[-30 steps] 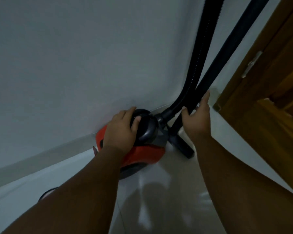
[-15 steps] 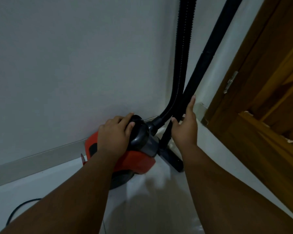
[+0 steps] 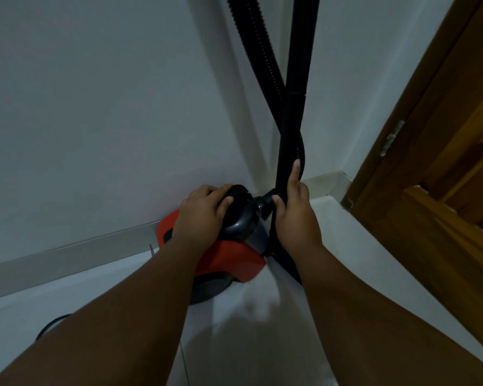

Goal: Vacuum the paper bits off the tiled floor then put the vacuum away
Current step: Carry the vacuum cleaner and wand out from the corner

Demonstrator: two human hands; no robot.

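A red and dark grey canister vacuum (image 3: 229, 260) sits on the pale tiled floor (image 3: 248, 330) in the corner, against the white wall. My left hand (image 3: 204, 215) grips the black handle on top of its body. My right hand (image 3: 293, 210) is wrapped around the rigid black wand (image 3: 296, 79), which stands nearly upright in the corner. The ribbed black hose (image 3: 254, 51) rises behind the wand and crosses it. The floor nozzle at the wand's foot is mostly hidden behind my right wrist. I see no paper bits.
A wooden door and frame (image 3: 435, 162) stand at the right, close to the wand. A grey skirting strip (image 3: 67, 254) runs along the wall's base. A black power cord (image 3: 50, 324) loops on the floor at lower left.
The view has swung so the wand and hose now stand nearly vertical instead of leaning right. My right hand has closed more fully around the wand. My left hand stays on the handle.
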